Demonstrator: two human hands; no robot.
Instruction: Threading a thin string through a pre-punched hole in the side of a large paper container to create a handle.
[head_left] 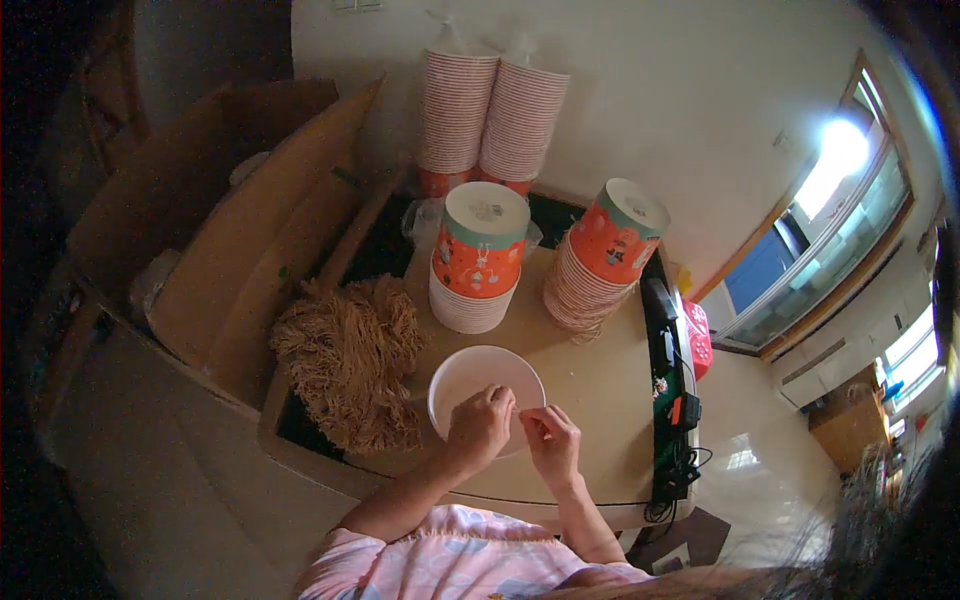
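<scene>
A round white paper tub (486, 366) stands with its open mouth up near the table's front edge. Over its near side, my left hand (481, 424) is closed, thumb and fingertips pinched together. My right hand (553, 446) is pinched too, its fingertips close to the left ones at the tub's right rim. Whatever lies between the fingers is too small to make out. To the left rests a tangled heap of tan paper-like cords (350, 362). Behind the tub, an upside-down stack of orange-and-green printed tubs (481, 262) rises.
Another upside-down tub stack (612, 245), with tan cords hanging on its lower part, stands at right. Tall bagged tub stacks (460, 112) are against the wall. Left of the table (600, 400) is a large open cardboard box (250, 260). Black cables and a power strip (685, 412) line the right edge.
</scene>
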